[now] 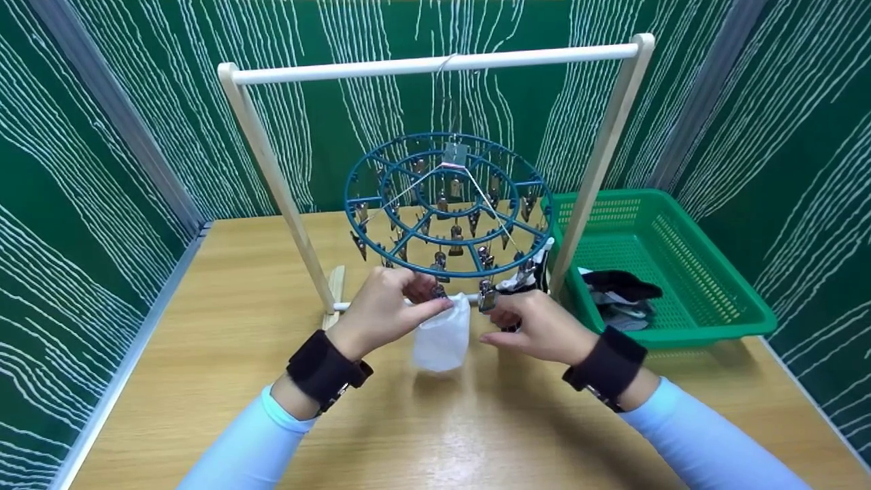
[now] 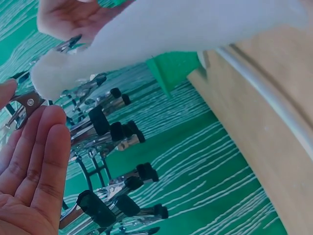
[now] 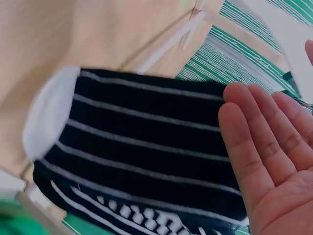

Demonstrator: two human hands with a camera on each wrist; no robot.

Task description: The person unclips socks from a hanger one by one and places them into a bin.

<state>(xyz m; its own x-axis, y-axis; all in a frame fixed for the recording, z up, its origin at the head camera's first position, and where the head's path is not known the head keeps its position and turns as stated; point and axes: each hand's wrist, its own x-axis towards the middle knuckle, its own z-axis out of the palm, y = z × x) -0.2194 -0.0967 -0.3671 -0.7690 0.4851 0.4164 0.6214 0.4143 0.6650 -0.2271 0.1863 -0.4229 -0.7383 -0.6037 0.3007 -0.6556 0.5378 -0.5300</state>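
In the head view, the left hand (image 1: 384, 306) pinched the top edge of a white sock (image 1: 442, 337) at centre frame, holding it up to a clip (image 1: 439, 289) on the lower rim of the blue round peg hanger (image 1: 449, 204); the right hand (image 1: 537, 327), just right of it, appeared to pinch a neighbouring clip (image 1: 486, 296). In the left wrist view, the fingers (image 2: 41, 156) at lower left lay straight beside a metal clip (image 2: 24, 105), the sock (image 2: 161, 34) crossing the top. In the right wrist view, the fingers (image 3: 259, 152) at right lay straight (gripping nothing visible) beside a black striped sock (image 3: 142, 152). Judged advisable: seat the sock's edge fully inside the clip before letting go.
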